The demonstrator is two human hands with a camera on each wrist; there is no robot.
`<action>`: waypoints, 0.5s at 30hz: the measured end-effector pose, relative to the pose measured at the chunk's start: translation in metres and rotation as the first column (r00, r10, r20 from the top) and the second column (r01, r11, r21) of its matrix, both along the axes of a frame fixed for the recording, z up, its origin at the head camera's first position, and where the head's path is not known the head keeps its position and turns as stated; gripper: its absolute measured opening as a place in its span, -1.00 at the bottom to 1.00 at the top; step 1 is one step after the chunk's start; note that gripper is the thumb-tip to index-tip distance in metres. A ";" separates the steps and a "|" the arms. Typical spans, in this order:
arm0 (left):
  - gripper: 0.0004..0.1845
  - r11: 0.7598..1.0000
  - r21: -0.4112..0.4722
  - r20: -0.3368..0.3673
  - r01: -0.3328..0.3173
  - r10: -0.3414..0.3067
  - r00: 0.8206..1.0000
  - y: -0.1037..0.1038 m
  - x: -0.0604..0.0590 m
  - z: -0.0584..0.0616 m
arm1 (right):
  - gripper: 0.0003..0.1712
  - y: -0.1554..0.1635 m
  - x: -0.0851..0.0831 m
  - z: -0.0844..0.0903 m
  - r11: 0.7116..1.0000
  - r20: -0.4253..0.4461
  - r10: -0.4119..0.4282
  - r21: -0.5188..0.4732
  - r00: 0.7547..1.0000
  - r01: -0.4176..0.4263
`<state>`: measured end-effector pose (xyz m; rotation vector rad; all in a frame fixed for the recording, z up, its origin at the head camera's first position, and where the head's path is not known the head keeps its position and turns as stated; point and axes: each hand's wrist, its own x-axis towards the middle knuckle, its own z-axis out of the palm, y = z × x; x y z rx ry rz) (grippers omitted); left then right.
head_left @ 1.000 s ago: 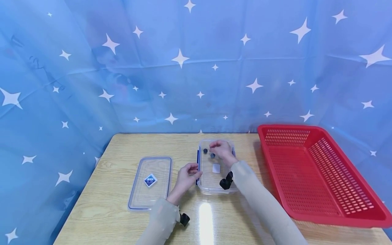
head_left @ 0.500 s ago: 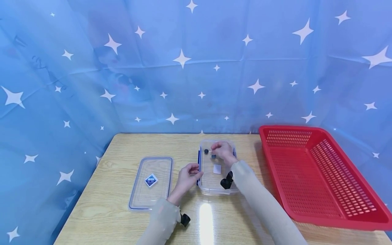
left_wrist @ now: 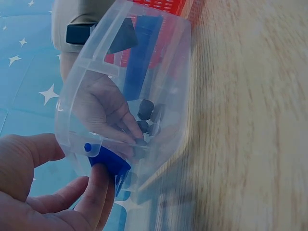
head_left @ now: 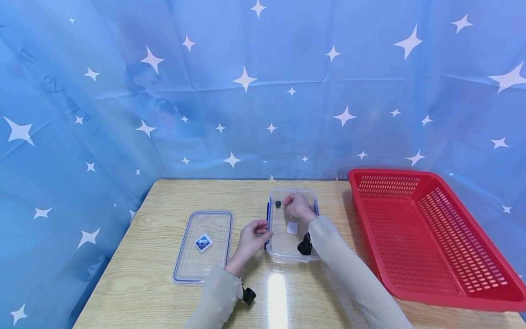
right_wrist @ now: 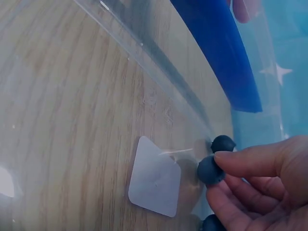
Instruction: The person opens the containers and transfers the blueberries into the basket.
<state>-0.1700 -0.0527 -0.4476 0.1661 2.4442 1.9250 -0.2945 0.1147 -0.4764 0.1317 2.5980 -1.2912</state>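
A clear plastic container (head_left: 283,246) with blue side latches stands uncovered on the table. My left hand (head_left: 250,240) holds its left side, thumb at the rim and a finger against the blue latch (left_wrist: 109,161). Inside the container, my right hand (head_left: 297,205) pinches a dark blueberry (right_wrist: 210,171) between thumb and finger, low over the bottom. One more blueberry (right_wrist: 223,143) lies just beyond it and another blueberry (right_wrist: 212,223) shows at the lower edge of the right wrist view. A pale square label (right_wrist: 155,178) is seen at the container's bottom.
The container's clear lid (head_left: 186,265), with a blue seal and a blue-and-white sticker (head_left: 203,242), lies on the table at left. A large red basket (head_left: 367,237) stands at right. Blue star-printed cloth (head_left: 263,105) hangs behind the table (head_left: 135,256).
My right hand has come down slightly and its fingers now cover the nearer blueberry that was visible before. The left hand stays at the container's side.
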 end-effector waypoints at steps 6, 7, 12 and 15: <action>-0.65 1.000 0.001 0.001 -0.002 0.002 1.000 0.000 0.001 0.001 | -0.69 0.000 -0.001 -0.002 1.000 -0.014 0.005 0.000 1.000 -0.005; -0.65 1.000 0.002 0.002 -0.003 0.003 1.000 0.001 0.001 0.001 | -0.67 0.000 0.000 -0.002 1.000 -0.010 0.003 -0.015 1.000 -0.003; -0.64 1.000 0.004 0.007 -0.002 0.002 1.000 0.000 -0.006 -0.012 | -0.68 0.002 0.001 0.001 0.995 0.036 -0.013 -0.094 0.999 0.017; -0.63 1.000 -0.002 0.001 -0.007 0.007 1.000 -0.001 -0.013 -0.029 | -0.70 0.002 0.002 0.003 0.994 0.034 -0.018 -0.105 0.999 0.021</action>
